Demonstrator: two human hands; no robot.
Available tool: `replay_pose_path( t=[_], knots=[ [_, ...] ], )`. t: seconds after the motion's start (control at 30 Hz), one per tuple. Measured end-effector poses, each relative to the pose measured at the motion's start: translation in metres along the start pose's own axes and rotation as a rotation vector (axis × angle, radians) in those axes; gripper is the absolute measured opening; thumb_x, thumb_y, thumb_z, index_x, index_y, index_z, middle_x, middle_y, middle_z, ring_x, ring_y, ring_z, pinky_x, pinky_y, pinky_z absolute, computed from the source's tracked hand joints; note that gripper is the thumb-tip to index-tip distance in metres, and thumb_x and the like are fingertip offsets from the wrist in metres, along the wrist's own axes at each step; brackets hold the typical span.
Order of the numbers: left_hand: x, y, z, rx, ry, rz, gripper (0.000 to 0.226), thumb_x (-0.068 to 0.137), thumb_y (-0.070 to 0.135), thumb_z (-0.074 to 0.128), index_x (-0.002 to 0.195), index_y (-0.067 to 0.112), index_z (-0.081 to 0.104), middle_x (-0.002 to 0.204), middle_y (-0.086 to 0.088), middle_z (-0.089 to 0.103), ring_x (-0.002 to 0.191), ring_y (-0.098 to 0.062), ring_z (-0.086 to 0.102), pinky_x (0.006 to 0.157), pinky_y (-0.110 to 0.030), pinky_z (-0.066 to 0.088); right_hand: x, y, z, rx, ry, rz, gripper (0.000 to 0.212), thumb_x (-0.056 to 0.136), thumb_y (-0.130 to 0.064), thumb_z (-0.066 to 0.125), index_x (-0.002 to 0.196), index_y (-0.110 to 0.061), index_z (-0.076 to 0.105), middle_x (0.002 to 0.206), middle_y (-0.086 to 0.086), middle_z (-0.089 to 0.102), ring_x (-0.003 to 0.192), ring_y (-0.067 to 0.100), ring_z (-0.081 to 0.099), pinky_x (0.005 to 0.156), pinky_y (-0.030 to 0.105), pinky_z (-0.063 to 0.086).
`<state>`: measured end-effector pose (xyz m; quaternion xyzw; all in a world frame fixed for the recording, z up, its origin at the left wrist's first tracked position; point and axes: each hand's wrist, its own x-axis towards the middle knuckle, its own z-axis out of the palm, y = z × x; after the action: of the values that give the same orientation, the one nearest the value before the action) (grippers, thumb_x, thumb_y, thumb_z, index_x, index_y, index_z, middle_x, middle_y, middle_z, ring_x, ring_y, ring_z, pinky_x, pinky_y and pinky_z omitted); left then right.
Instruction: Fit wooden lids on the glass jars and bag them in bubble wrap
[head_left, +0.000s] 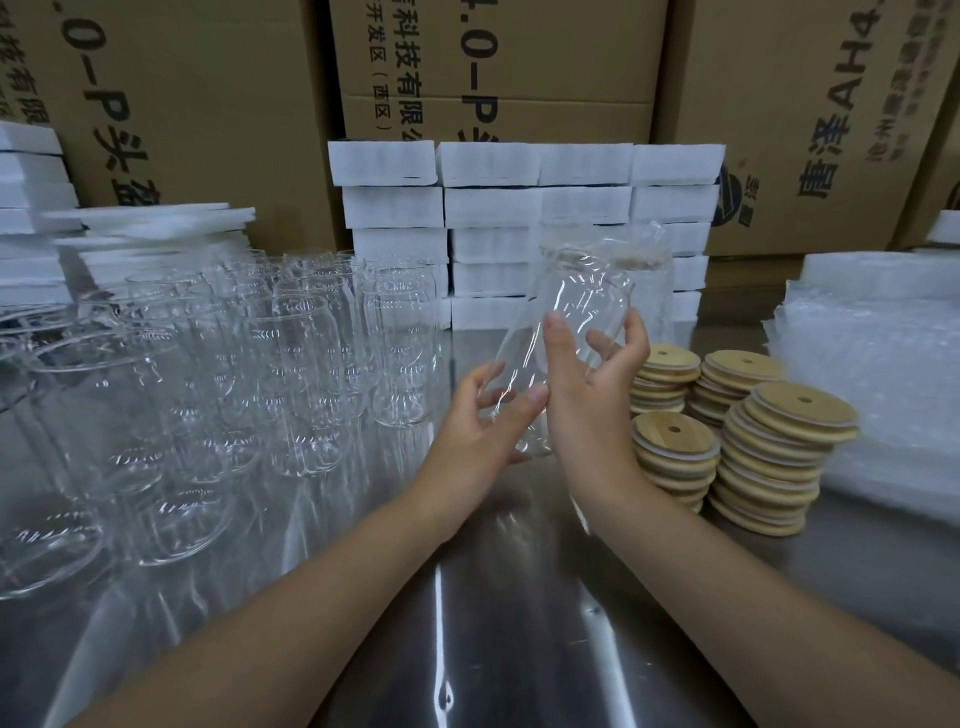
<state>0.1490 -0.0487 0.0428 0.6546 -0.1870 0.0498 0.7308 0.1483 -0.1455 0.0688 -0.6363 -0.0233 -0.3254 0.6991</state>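
Head view: left grip (483, 418) and right grip (584, 379) both grasping tilted glass jar (571, 299); wooden lid stacks (769, 447) near.

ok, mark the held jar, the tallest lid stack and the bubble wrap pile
held glass jar (584, 296), head view, mid body.
tallest wooden lid stack (821, 415), head view, top lid's face.
bubble wrap pile (883, 374), head view, top sheet.

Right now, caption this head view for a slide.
Left hand and right hand hold a tilted glass jar beside stacked wooden lids.

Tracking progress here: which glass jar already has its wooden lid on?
The tilted jar that the left hand and right hand hold, lid at its far end; the standing jars on the left are open-topped.
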Motion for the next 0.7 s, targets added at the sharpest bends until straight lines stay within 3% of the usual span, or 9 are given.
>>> replay_pose_path(
  t=[0.1,0.17,0.3,0.4,0.53,0.7],
  knots=[
    [0.001,-0.003,-0.002,0.101,-0.003,0.081,0.074,0.078,0.049,0.062,0.141,0.025,0.033,0.112,0.027,0.043,0.088,0.020,0.058,0.067,-0.020,0.056,0.003,0.001,-0.001,0.005,-0.007,0.033,0.082,0.086,-0.046,0.061,0.148,-0.025,0.012,0.134,-0.003,0.038,0.098,-0.005,0.049,0.073,0.009,0.039],
    [0.001,-0.002,-0.002,0.142,-0.008,0.092,0.071,0.081,0.050,0.057,0.142,0.024,0.032,0.110,0.026,0.043,0.082,0.023,0.056,0.070,-0.023,0.058,0.004,0.001,-0.002,0.003,-0.013,0.044,0.083,0.085,-0.048,0.062,0.148,-0.027,0.013,0.131,-0.005,0.039,0.093,-0.011,0.048,0.065,0.004,0.040],
    [-0.001,-0.002,-0.001,0.111,-0.020,0.081,0.062,0.081,0.063,0.056,0.131,0.030,0.038,0.110,0.013,0.053,0.079,0.012,0.063,0.068,-0.024,0.057,0.006,-0.001,-0.003,0.013,-0.011,0.057,0.085,0.081,-0.049,0.066,0.146,-0.028,0.016,0.130,-0.003,0.044,0.098,-0.004,0.052,0.075,0.014,0.042],
    [-0.001,-0.003,-0.002,0.023,-0.020,0.042,0.068,0.070,0.059,0.050,0.128,0.023,0.047,0.106,-0.003,0.057,0.083,-0.010,0.065,0.061,-0.022,0.054,0.008,0.000,-0.003,0.081,-0.043,0.107,0.087,0.077,-0.048,0.073,0.143,-0.031,0.019,0.130,0.000,0.049,0.108,0.010,0.059,0.079,0.023,0.048],
    [0.005,-0.002,-0.003,-0.130,0.005,-0.033,0.028,0.092,0.048,0.042,0.104,0.028,0.057,0.084,-0.006,0.062,0.063,-0.014,0.067,0.055,-0.026,0.056,0.009,-0.001,-0.001,0.155,-0.093,0.172,0.101,0.057,-0.057,0.075,0.141,-0.031,0.026,0.127,-0.001,0.057,0.112,0.018,0.061,0.098,0.042,0.048],
    [0.012,-0.004,-0.007,-0.243,-0.018,-0.151,0.038,0.097,0.052,0.034,0.109,0.024,0.056,0.071,-0.007,0.069,0.056,-0.020,0.068,0.049,-0.028,0.053,0.008,-0.001,-0.003,0.196,-0.130,0.228,0.092,0.067,-0.049,0.077,0.142,-0.035,0.025,0.126,-0.004,0.056,0.101,0.010,0.064,0.073,0.024,0.052]
  ],
)
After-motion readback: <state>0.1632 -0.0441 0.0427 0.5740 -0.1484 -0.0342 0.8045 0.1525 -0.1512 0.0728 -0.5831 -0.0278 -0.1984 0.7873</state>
